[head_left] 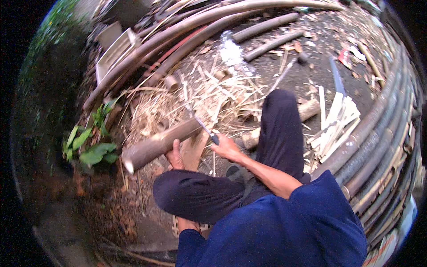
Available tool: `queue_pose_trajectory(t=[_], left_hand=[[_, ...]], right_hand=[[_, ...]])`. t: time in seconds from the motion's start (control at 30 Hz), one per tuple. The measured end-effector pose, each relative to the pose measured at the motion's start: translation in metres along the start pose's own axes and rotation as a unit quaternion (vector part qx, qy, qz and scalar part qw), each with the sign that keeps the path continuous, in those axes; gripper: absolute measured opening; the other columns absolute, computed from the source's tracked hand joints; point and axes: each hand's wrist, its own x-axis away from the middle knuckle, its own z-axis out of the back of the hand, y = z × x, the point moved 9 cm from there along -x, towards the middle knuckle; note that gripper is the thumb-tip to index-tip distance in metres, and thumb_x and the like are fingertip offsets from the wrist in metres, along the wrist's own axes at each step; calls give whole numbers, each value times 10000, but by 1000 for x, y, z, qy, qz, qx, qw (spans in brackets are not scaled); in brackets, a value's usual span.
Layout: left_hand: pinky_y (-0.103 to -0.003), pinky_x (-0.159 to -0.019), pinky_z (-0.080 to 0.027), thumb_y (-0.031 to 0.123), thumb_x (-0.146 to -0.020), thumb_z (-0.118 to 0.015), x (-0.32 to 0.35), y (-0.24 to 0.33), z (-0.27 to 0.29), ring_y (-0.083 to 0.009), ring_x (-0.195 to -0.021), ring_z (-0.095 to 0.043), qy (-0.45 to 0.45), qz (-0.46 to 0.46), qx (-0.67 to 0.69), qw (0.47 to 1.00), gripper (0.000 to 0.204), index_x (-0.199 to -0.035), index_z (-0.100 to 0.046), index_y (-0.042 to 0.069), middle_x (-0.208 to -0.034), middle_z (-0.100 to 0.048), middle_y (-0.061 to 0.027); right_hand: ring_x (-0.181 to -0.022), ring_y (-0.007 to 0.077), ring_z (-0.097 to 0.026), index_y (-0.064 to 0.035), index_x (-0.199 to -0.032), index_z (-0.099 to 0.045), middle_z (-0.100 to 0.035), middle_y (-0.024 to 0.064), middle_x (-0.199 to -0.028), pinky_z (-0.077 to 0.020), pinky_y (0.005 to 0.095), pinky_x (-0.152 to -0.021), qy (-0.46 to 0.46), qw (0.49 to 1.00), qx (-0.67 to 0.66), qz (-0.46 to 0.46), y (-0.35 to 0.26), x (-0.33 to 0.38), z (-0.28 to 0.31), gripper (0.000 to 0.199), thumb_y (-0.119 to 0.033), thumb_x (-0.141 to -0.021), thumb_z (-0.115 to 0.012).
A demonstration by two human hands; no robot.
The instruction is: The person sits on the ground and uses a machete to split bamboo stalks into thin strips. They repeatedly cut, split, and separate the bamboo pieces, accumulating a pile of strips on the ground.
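My left hand (175, 155) grips a thick brown bamboo section (155, 144) from its near side, left of centre. The section lies tilted, its pale cut end at the lower left. Closed round a dark handle, my right hand (226, 147) holds a hand saw (202, 123) with a narrow metal blade. That blade crosses the bamboo's upper right end; whether it has cut in cannot be seen. A wooden block (194, 149) stands beneath this end, next to my left hand. My bent legs in dark trousers frame the work.
Pale shavings and strips (164, 107) cover the ground ahead. Long poles (191, 29) curve across the back, and stacked bamboo poles (378, 129) line the right. Split strips (336, 122) lie near a blue blade-shaped object (336, 76). A leafy plant (91, 149) grows at left.
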Motion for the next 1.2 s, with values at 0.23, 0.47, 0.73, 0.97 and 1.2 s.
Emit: queue_pose_trajectory(t=[0.23,0.47,0.73,0.97,1.2], left_hand=[[-398,-1032,-396,562,-843,-613,-53,-15,62,-254,-1213,-468,55,169,52,983,827,-1403,-366,6,-1368,-444,-174],[-502,-1079,-327,604,-854,-541,-8,41,131,-322,-1295,-387,77,104,-5,992,837,-1467,-277,100,-1455,-336,-185],[-545,-1105,-261,655,-869,-459,58,33,160,-345,-1353,-311,166,189,-12,968,843,-1492,-235,132,-1507,-259,-182],[-583,-1127,-202,699,-881,-386,74,44,195,-365,-1405,-244,210,216,44,952,851,-1513,-199,160,-1552,-192,-180],[-414,-1084,-319,349,-881,-652,26,117,172,-294,-1306,-381,243,85,-47,965,591,-1355,-442,64,-1395,-426,-165]], right_hand=[[-739,449,-619,-29,-994,-531,-613,256,-771,-460,525,-646,73,995,55,39,46,-3,22,312,-239,-775,-603],[-617,446,-576,-61,-1022,-463,-561,209,-648,-436,540,-566,74,986,100,112,43,1,9,367,-289,-788,-630],[-648,440,-586,-59,-1088,-449,-580,201,-693,-444,524,-566,-19,973,171,156,34,14,-17,405,-262,-811,-664],[-694,432,-579,-42,-1023,-427,-579,203,-729,-436,528,-586,20,968,169,183,49,6,-33,365,-262,-833,-648],[-631,462,-606,-19,-1023,-435,-601,239,-665,-457,549,-559,-19,979,146,140,22,-1,-49,336,-209,-819,-622]])
